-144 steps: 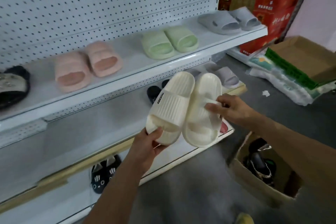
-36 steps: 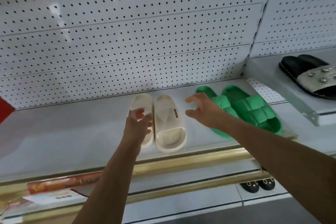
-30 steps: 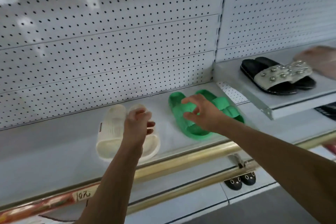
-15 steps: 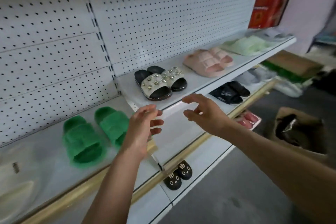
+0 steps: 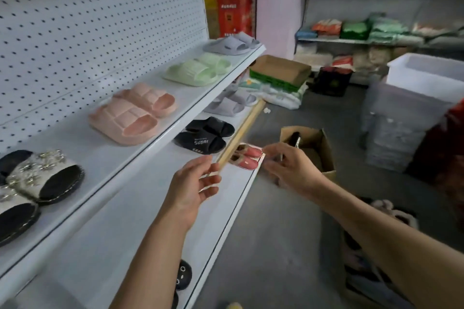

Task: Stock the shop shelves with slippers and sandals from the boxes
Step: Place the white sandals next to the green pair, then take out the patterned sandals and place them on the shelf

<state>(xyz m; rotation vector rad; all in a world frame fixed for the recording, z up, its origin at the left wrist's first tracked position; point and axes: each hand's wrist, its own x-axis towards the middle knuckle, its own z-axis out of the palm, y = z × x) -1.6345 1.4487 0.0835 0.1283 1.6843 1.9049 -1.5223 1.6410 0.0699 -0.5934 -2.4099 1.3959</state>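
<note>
I read this as small shop, stockroom feel. White pegboard wall [image 5: 95, 15] behind display shelf [image 5: 140, 148]; slippers [image 5: 133, 114] set out in pairs by colour. I see open cardboard box [image 5: 313, 144] on concrete floor, packaged goods [image 5: 356, 30] stacked on far racks.

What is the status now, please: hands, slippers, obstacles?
Left hand and right hand open, empty. Pink slippers on upper shelf; cardboard box on floor ahead. Nothing in the way.
</note>
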